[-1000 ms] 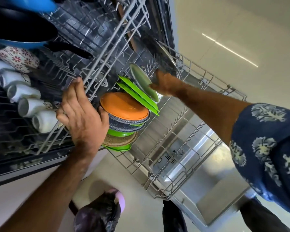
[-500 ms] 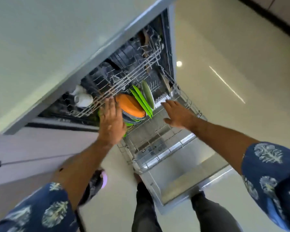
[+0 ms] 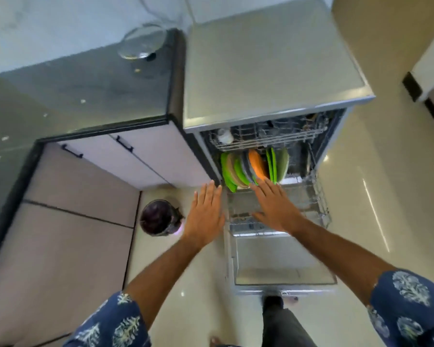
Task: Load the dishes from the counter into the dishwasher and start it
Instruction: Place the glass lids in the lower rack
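Both hands are released, fingers straight: the left hand (image 3: 206, 214) beside the lower rack (image 3: 318, 209), the right hand (image 3: 276, 209) over it. The plates (image 3: 256, 166) stand upright at the rack's inner end. Push the rack in squarely, apparently with even pressure. No legible markings.

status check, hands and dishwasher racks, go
Left hand open, empty, beside lower rack. Right hand open over it, near plates. Rack out, door down.

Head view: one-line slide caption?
Both open hands, left and right, reach toward plates in the pulled-out lower rack.
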{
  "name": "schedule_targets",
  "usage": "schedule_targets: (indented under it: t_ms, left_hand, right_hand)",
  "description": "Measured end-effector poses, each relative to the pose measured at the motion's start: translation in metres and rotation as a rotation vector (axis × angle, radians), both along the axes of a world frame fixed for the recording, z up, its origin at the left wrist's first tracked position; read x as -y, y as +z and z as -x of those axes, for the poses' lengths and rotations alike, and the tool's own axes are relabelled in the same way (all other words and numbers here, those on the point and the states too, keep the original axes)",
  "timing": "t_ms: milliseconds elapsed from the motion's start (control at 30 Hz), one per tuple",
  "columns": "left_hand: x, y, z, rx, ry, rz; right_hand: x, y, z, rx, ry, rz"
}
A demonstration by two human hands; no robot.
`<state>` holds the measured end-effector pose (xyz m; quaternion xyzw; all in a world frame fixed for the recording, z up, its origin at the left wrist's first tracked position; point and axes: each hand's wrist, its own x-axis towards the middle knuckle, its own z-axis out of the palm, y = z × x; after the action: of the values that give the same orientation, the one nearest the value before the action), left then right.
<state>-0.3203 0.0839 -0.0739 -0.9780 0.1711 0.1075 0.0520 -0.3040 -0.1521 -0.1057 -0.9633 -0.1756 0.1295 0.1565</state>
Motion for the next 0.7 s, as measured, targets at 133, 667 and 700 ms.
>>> schedule_targets:
  t_ms: [133,667,700]
  left_hand:
    - [-0.072,0.032,0.046,0.041,0.149,0.088]
    - [-0.401,0.115,0.28,0.236,0.775,0.127]
    - [-0.415,0.116,0.287,0.241,0.813,0.134]
  right_hand:
    - [-0.066,0.032,0.011,0.055,0.108,0.025]
    - [-0.437,0.153,0.101,0.252,0.665,-0.067]
    - [-0.458,0.155,0.104,0.25,0.711,-0.075]
